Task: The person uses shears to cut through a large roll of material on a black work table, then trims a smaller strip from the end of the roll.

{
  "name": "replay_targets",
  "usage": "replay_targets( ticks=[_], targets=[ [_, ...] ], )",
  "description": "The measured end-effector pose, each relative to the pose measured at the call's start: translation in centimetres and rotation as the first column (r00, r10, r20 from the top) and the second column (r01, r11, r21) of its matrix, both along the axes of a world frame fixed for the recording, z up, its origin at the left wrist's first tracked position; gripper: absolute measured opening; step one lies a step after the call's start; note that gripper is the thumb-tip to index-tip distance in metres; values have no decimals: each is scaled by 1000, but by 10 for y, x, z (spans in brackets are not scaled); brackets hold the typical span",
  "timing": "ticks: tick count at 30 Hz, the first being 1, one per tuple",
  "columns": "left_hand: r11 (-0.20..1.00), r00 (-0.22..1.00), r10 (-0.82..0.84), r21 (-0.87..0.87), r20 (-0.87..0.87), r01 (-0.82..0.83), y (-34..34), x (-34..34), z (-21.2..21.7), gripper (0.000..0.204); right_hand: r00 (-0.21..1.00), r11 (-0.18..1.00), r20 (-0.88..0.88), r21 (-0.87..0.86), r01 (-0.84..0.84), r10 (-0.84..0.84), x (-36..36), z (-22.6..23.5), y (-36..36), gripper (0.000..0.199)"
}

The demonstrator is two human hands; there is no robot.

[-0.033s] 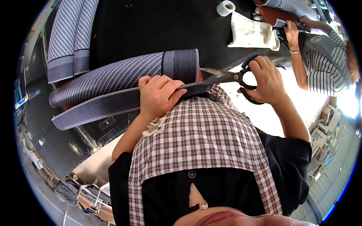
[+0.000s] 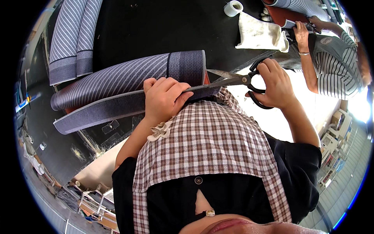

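Observation:
A grey striped mat [image 2: 132,76] with a reddish underside lies rolled up on the black table in front of me. Its grey near edge [image 2: 105,114] runs along the roll's near side as a loose flap. My left hand [image 2: 165,97] is closed over that flap near its right part, thumb toward me. In my right hand [image 2: 276,84] are large scissors [image 2: 235,80] with black handles, fingers through the loops. Their blades stand apart at the mat's right end, one above and one along the flap's edge. Where exactly the lower blade meets the mat is hard to see.
Two more rolled striped mats [image 2: 70,39] lie at the far left of the black table [image 2: 163,23]. At the far right are a white tape roll [image 2: 233,8] and a cream cloth [image 2: 259,33]. Beyond them a co-worker in a striped top [image 2: 331,66] handles another mat.

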State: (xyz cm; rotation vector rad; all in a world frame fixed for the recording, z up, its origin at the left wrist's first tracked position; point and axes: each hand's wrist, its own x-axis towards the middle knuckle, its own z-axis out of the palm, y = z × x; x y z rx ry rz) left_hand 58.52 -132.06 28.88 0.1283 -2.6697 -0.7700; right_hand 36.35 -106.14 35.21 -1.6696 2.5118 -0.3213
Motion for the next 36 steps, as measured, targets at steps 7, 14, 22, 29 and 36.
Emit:
replay_targets(
  ticks=[7,14,22,29,36],
  targets=[
    [998,1000,-11,-62,17,12,10,6,-7,20,890,972,406,189,139,-206,26,9,21,63],
    [998,999,-33,-56,-43,30,31,0,-10,14,934,973,298,176,151,-199,56,-1,50,61],
    [985,972,24,-160,-236,-63,48,20,-10,8,991,999,130,19,43,-45,54,-9,48,49],
    [966,970,128,-195,-208,-169,50,37,-16,15,985,977,4,-131,-169,171,38,-36,19,47],
    [954,955,216,-166,-205,-251,56,41,-17,15,974,971,-5,-81,-225,225,33,-46,9,48]
  ],
)
